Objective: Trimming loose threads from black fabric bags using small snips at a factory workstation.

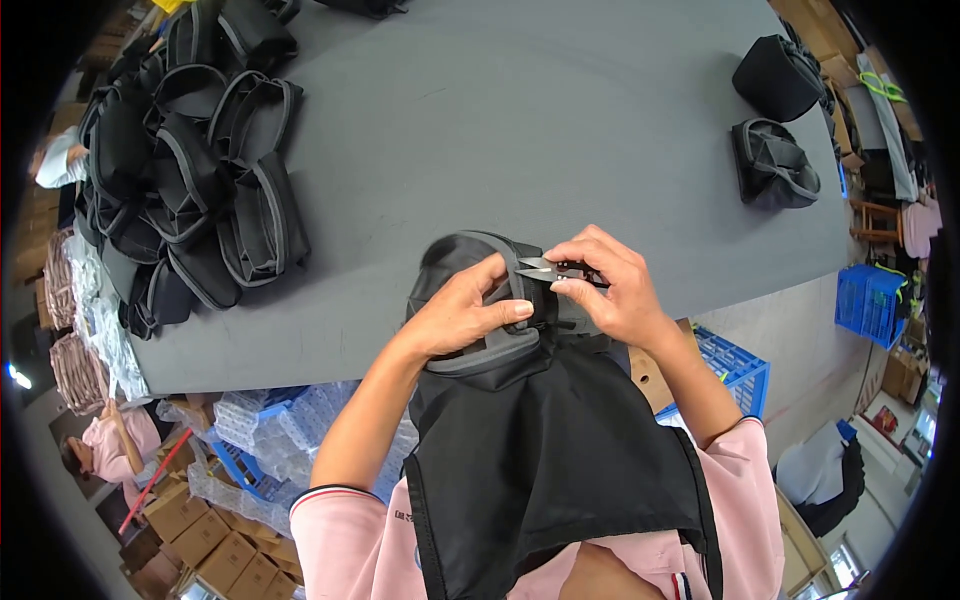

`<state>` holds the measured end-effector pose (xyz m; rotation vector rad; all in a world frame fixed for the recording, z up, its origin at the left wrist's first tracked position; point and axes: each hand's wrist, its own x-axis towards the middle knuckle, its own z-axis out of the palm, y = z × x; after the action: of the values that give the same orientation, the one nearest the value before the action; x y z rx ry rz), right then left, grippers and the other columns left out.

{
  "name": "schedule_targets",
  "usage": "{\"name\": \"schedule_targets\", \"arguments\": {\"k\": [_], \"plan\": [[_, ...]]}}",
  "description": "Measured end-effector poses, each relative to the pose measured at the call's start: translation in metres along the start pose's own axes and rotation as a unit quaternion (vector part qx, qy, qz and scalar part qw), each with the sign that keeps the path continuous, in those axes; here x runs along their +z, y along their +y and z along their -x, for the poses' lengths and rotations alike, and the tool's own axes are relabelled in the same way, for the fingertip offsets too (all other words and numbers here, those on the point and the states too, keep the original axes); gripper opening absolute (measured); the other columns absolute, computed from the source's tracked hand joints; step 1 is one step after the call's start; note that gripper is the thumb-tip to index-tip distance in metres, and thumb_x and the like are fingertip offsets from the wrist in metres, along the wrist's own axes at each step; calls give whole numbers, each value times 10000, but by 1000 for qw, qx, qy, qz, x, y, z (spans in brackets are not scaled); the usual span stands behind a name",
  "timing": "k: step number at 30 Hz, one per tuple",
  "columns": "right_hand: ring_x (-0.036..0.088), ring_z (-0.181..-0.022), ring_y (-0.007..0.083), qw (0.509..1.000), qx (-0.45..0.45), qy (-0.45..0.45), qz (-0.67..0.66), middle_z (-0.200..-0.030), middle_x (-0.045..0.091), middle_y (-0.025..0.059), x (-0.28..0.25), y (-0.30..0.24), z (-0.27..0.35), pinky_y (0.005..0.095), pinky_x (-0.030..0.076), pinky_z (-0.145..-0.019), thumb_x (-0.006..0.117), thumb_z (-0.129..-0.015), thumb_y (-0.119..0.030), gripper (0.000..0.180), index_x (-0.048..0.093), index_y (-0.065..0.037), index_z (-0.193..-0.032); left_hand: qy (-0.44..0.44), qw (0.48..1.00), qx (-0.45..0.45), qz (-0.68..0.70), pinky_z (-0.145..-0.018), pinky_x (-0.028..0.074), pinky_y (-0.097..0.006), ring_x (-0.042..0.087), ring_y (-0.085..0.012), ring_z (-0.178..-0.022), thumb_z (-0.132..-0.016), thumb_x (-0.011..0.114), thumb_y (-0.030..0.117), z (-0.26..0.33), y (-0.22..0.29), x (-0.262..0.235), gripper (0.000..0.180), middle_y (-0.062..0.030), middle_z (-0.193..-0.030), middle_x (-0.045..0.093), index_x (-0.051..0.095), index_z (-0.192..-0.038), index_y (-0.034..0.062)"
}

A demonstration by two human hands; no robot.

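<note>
A black fabric pouch with grey edge binding stands open at the near edge of the table in front of me. My left hand grips its bound rim, thumb on top and fingers reaching inside. From the right, my right hand holds small thread snips with dark handles. The pointed metal blades are slightly apart and lie against the grey binding, just above my left thumb. Any thread between the blades is too small to make out.
Several similar black pouches are piled on the grey table at the left. Two more pouches sit at the far right. Bubble wrap and blue crates are below the near edge. Another person is at the lower left.
</note>
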<state>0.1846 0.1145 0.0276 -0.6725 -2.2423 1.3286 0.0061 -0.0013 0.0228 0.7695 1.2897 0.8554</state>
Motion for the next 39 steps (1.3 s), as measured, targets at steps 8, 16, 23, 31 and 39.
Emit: {"name": "schedule_targets", "arguments": {"k": [8,16,23,31,39], "plan": [[545,-605,199,982,-154,-19,108,-763,601,44,-13,1,-10,304,421,-562,708,-669,-64,232,642,-66,-891,-27,999,20,-19,-747,419,-283,504,-133,-857,-800,686,297,0,-1,0,438,-61,-908,558,518,-1037,-31],[579,-640,212,988,-128,62,55,-754,621,89,-4,0,0,295,449,-575,699,-665,-9,227,644,-24,-884,-19,999,39,32,-781,430,-292,525,-141,-892,-800,687,289,0,6,2,442,-67,-933,568,515,-1052,-30],[527,-576,198,990,-105,73,59,-721,592,49,2,-4,3,288,412,-525,690,-675,-36,181,641,-52,-848,-9,999,31,27,-800,430,-277,516,-120,-913,-847,639,284,-1,-4,1,429,-60,-984,563,497,-1099,-33],[526,-577,192,999,-12,48,20,-715,577,63,0,-7,24,287,412,-558,689,-672,-13,208,643,-52,-871,72,997,34,-17,-699,396,-248,436,-85,-771,-930,488,394,-2,0,2,395,-10,-794,506,504,-896,1],[524,-572,195,998,-27,2,51,-739,575,43,6,-7,35,281,404,-553,723,-666,-72,252,640,-64,-904,66,992,-13,-104,-654,372,-208,394,-46,-725,-943,488,315,-5,3,-4,285,48,-752,433,480,-861,42]]}}
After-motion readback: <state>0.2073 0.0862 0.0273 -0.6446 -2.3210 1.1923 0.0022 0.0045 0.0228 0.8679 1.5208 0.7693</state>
